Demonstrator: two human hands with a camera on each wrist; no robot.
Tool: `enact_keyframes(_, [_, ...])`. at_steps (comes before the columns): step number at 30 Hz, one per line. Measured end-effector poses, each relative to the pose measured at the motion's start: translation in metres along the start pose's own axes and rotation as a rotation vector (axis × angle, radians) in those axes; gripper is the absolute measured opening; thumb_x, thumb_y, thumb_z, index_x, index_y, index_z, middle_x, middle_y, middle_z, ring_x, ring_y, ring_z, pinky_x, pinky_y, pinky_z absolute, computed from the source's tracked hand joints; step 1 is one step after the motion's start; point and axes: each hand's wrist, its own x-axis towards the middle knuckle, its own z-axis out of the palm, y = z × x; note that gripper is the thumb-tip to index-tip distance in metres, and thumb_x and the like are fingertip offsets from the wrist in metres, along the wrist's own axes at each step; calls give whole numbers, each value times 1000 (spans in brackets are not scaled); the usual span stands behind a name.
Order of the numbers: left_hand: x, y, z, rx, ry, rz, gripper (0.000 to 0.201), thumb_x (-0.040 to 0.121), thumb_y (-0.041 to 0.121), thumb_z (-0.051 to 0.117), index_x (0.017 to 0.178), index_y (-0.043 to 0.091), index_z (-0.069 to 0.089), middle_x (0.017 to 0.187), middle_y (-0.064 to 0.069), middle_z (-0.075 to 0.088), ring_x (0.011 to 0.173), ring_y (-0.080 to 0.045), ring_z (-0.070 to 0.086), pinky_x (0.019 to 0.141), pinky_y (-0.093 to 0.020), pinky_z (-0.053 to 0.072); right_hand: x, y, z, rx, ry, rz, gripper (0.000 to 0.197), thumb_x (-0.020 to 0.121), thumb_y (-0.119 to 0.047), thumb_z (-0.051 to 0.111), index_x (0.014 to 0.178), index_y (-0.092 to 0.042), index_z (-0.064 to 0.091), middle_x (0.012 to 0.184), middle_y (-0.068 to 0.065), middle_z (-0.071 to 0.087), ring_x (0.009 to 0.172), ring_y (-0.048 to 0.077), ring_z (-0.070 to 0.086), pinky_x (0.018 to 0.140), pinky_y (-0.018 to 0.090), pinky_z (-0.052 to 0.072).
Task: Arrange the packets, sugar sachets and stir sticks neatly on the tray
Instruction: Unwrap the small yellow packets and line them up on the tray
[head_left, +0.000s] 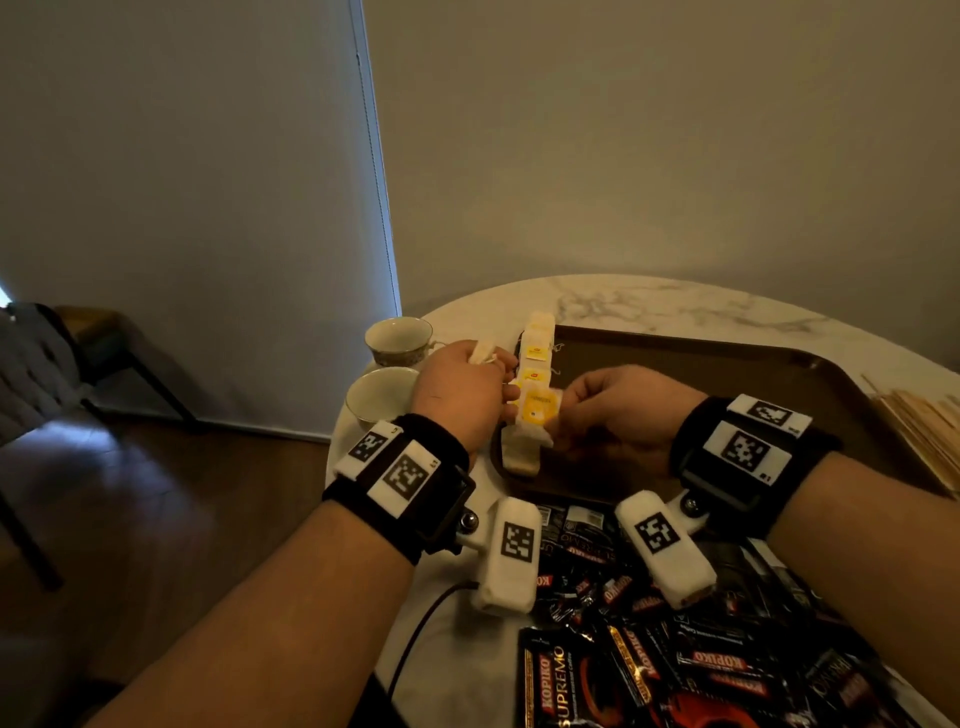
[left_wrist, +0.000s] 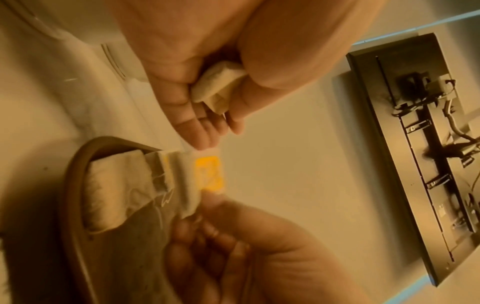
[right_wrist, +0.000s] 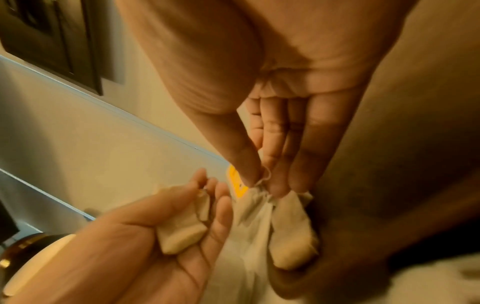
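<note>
A tea bag with a yellow tag (head_left: 540, 408) is pinched from both sides at the centre of the head view, over the near left corner of the dark brown tray (head_left: 675, 364). By the right hand (head_left: 618, 410), its top is pinched between thumb and fingertips; in the right wrist view the pouch (right_wrist: 291, 232) hangs below those fingertips. The left hand (head_left: 462, 395) touches the tagged bag with its fingertips, while a second, folded tea bag (left_wrist: 218, 88) is gripped in its curled fingers; a corner of that bag (head_left: 480, 353) shows above the knuckles in the head view.

A row of further tea bags (head_left: 537, 343) is laid along the tray's left edge, running toward the upper middle of the frame, and another pouch (head_left: 522, 457) lies at the tray's near left corner.

At the lower right of the head view, black coffee packets (head_left: 649, 665) are heaped on the marble tabletop (head_left: 649, 301), outside the tray. Wooden stir sticks (head_left: 924, 431) are seen at the right edge, beside the tray. Two white cups (head_left: 397, 338) stand left of the tray, partly behind the left hand.
</note>
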Motion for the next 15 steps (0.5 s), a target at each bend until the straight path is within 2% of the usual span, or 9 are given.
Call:
enact_keyframes(2, [0,-2,0,72,26,26,31,102,5,48,80,17,67,85,-4,69,91,-27,71,88,-45,60,2,5,3,-22,-38,52,17,81,8,74,78,-6,66,83,18,74,85,32,72,91,47,59])
enact_keyframes(3, [-1,-2,0,114,29,37,34,100,5,49,77,21,68,84,-2,69,93,-26,70,90,-45,59,4,7,4,-29,-45,67,16,81,8,74,79,-6,66,81,17,74,84,31,72,89,46,59])
enact_keyframes(6, [-3,-1,0,163,20,42,36,99,5,49,75,25,68,78,4,63,79,-14,61,80,-34,54,6,8,10,-45,-63,75,12,84,8,73,83,-4,68,81,16,75,79,26,73,79,38,59])
enact_keyframes(8, [-4,-2,1,178,22,22,36,99,5,49,77,25,68,77,4,61,76,-13,58,75,-32,50,6,8,13,-51,-62,79,9,85,7,72,88,-2,70,81,16,75,76,24,73,74,34,59])
enact_keyframes(13, [-10,-4,3,160,18,-20,33,99,7,49,80,24,71,91,-4,66,84,-22,58,91,-57,58,3,4,16,-37,-34,104,15,87,2,72,102,1,72,88,15,78,77,22,75,67,31,60])
enact_keyframes(15, [-10,-3,3,150,14,-19,33,99,8,49,82,24,71,93,-4,66,86,-22,60,91,-59,58,2,2,13,-28,-3,112,16,89,-1,71,105,-1,73,94,15,78,82,24,77,69,33,61])
